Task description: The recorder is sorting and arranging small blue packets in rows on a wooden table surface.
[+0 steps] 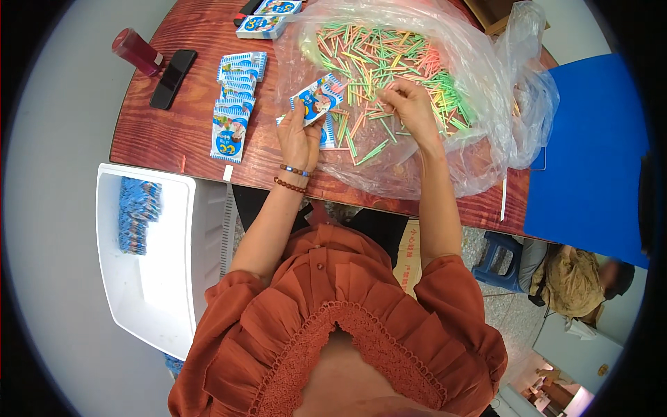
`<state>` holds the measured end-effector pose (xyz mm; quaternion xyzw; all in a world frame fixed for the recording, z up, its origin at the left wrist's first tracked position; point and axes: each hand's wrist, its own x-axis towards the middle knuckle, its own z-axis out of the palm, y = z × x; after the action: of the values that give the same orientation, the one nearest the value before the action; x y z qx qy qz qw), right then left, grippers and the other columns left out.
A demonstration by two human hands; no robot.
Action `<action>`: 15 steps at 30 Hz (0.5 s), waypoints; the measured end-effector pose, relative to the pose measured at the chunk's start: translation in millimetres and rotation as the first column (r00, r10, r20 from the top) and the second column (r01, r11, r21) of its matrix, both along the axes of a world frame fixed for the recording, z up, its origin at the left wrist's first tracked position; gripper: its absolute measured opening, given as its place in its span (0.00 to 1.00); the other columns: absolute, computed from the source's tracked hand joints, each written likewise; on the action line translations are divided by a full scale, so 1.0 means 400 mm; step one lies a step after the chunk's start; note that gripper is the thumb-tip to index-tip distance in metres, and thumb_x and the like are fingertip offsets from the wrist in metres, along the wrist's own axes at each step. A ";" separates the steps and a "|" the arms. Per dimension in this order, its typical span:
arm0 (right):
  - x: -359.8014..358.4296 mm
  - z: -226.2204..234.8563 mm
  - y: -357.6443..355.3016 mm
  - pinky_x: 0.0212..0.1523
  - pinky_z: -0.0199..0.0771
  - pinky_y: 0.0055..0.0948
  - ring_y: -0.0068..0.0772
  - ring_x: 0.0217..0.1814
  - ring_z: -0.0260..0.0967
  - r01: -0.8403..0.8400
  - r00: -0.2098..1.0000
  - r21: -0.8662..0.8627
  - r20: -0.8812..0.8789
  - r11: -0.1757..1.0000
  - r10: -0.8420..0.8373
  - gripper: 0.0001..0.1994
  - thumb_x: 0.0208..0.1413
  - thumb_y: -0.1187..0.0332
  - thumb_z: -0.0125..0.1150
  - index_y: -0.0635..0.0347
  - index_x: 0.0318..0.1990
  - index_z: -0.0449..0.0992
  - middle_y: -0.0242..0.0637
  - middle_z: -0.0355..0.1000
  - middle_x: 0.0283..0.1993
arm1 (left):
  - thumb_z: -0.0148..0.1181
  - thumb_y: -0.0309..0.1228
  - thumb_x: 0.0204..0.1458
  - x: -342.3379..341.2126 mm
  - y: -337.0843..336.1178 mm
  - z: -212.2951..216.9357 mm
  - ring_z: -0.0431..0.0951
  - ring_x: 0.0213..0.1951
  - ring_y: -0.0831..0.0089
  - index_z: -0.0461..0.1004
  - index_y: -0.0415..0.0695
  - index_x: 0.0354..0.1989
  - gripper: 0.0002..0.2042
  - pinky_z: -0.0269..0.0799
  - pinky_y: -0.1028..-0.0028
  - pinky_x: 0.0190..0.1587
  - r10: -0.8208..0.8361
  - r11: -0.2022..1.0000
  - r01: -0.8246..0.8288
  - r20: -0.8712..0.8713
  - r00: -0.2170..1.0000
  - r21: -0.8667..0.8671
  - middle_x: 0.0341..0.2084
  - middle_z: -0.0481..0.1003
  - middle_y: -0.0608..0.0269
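My left hand (300,139) is closed on a blue and white printed packet (321,99), tilted above the table. At the packet's upper right end a pinkish bit shows. Another blue and white packet (327,132) lies partly hidden beside that hand. My right hand (415,110) is over the pile with its fingertips pinched; what is between them is too small to make out. Thin pink, green and yellow sticks (375,55) lie heaped on a clear plastic bag (455,163), with several loose ones strewn between my hands.
Left of my hands, a row of similar packets (231,128) overlaps on the red-brown wooden table (187,135). Beyond are a black phone (173,80) and a red bottle (137,52). A white bin (163,299) holding blue packets stands below left. A blue panel (590,153) adjoins the right side.
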<state>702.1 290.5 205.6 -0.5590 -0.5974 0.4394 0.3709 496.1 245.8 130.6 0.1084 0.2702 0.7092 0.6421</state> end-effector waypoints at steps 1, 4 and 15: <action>-0.004 0.014 -0.005 0.21 0.57 0.17 0.12 0.20 0.61 0.019 0.992 0.026 -0.129 0.999 -0.015 0.06 0.54 0.69 0.62 0.60 0.29 0.75 0.26 0.69 0.20 | 0.53 0.36 0.61 0.004 -0.001 0.004 0.77 0.40 0.71 0.73 0.37 0.39 0.12 0.74 0.70 0.44 0.013 1.000 -0.013 -0.012 1.000 -0.001 0.38 0.77 0.58; -0.067 0.066 -0.032 0.21 0.54 0.15 0.11 0.21 0.59 0.047 0.937 0.116 -0.351 0.992 -0.003 0.05 0.55 0.69 0.62 0.59 0.29 0.76 0.24 0.68 0.20 | 0.52 0.35 0.61 0.021 -0.006 0.031 0.77 0.40 0.71 0.73 0.37 0.40 0.12 0.74 0.70 0.45 -0.009 1.000 0.010 -0.029 1.000 0.017 0.39 0.76 0.58; -0.171 0.093 -0.049 0.29 0.58 0.15 0.13 0.29 0.59 -0.024 0.978 0.327 -0.187 0.945 0.090 0.12 0.54 0.69 0.62 0.64 0.44 0.77 0.26 0.68 0.31 | 0.50 0.34 0.62 -0.021 -0.011 0.023 0.76 0.44 0.68 0.69 0.39 0.47 0.13 0.72 0.66 0.49 -0.002 0.998 -0.007 0.154 0.988 0.060 0.43 0.75 0.59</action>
<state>633.7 270.9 242.9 -0.4263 -0.6371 0.4000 0.5024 487.5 241.5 139.9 0.0722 0.1983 0.7240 0.6568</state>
